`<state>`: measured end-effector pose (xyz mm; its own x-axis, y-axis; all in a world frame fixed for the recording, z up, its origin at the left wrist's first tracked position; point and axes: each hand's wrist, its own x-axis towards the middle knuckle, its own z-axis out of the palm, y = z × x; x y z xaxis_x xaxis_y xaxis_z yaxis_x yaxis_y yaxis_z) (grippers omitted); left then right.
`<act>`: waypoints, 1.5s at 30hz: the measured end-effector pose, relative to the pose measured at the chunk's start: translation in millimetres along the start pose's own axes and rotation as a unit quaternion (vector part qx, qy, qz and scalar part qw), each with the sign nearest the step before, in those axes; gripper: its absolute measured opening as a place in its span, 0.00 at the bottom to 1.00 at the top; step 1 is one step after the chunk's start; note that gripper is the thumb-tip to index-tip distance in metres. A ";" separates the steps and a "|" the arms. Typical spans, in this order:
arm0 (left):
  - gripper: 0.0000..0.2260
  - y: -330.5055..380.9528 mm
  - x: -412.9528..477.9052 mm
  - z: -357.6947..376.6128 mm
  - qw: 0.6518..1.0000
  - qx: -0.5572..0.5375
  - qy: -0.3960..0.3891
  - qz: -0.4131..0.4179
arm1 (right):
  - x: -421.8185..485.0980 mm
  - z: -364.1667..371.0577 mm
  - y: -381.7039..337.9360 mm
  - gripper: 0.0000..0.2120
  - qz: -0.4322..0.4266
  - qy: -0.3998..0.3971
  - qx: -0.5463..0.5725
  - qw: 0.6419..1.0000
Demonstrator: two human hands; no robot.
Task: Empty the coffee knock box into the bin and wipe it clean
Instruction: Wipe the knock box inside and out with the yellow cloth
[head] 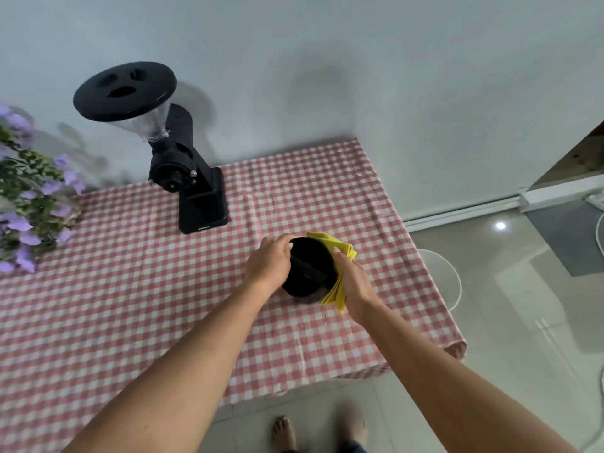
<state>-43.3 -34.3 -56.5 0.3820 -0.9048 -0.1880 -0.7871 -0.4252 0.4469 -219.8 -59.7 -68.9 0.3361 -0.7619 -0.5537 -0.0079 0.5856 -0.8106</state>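
Head view: left hand grips knock box; right hand holds cloth against it, near table edge.

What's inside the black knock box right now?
Inside the knock box only its dark crossbar shows. The interior is too dark to tell grounds, and the left hand covers its left rim.

The left hand covered one side of the knock box, whose dark inside was unreadable. The right hand hid part of the yellow cloth. The flowers ran off the left edge.
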 end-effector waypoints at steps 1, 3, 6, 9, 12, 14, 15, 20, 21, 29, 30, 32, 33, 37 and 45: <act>0.18 0.0 0.7 -0.3 1.000 0.003 -0.002 0.000 | 1.8 1.3 -2.1 0.23 -0.013 -0.012 0.014 1.000; 0.18 -0.5 2.0 -0.6 1.000 0.004 -0.007 0.003 | 6.7 4.0 -7.3 0.21 -0.016 -0.015 0.016 1.000; 0.17 -0.4 1.2 -2.8 1.000 0.007 -0.006 0.006 | 15.9 3.3 -12.8 0.18 0.029 0.010 -0.025 0.999; 0.16 1.8 1.3 -2.7 1.000 0.009 0.001 0.005 | 21.1 -3.9 -13.1 0.15 0.058 -0.002 -0.059 0.997; 0.14 3.6 -1.0 -7.4 0.992 -0.115 0.024 -0.050 | 20.2 -11.1 -15.8 0.16 0.063 0.023 -0.054 0.996; 0.20 -0.6 -6.8 -13.3 0.959 -0.251 0.033 -0.124 | 18.5 -13.4 -18.8 0.17 0.067 0.032 -0.029 0.997; 0.24 -3.5 -11.3 -15.1 0.938 -0.305 0.031 -0.161 | 17.7 -13.3 -20.0 0.17 0.068 0.031 -0.019 0.997; 0.17 -8.7 -35.1 -1.5 0.905 -0.359 -0.050 -0.220 | 8.6 -2.6 -23.9 0.17 0.059 0.037 -0.026 0.997; 0.16 -7.2 -37.1 2.6 0.901 -0.359 -0.058 -0.236 | 4.7 0.1 -23.8 0.17 0.054 0.037 -0.025 0.998; 0.12 -1.5 -34.5 6.5 0.974 -0.134 0.066 -0.172 | -25.6 25.7 -27.7 0.10 -0.047 -0.009 -0.055 0.997; 0.12 0.7 -34.2 5.7 0.978 -0.120 0.069 -0.153 | -25.1 27.9 -33.4 0.09 -0.046 -0.011 -0.061 0.997; 0.14 4.1 -30.7 -0.2 0.978 -0.118 0.080 -0.149 | -22.6 31.0 -42.6 0.08 -0.032 -0.014 -0.068 0.997; 0.14 3.3 -27.1 -3.6 0.975 -0.122 0.091 -0.163 | -21.6 32.0 -43.6 0.08 -0.029 -0.015 -0.077 0.997; 0.14 -5.2 -13.2 -16.1 0.960 -0.144 0.110 -0.213 | -27.8 37.6 -34.2 0.12 -0.099 -0.028 -0.062 0.993; 0.14 7.7 -19.8 -13.1 0.985 -0.092 0.085 -0.119 | -28.8 39.6 -48.5 0.13 -0.079 -0.015 -0.068 0.994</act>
<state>-50.6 -19.4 -37.9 0.6321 -0.7572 -0.1647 -0.5708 -0.5987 0.5620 -191.8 -55.2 -6.1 0.3704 -0.8319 -0.4132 -0.0786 0.4152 -0.9063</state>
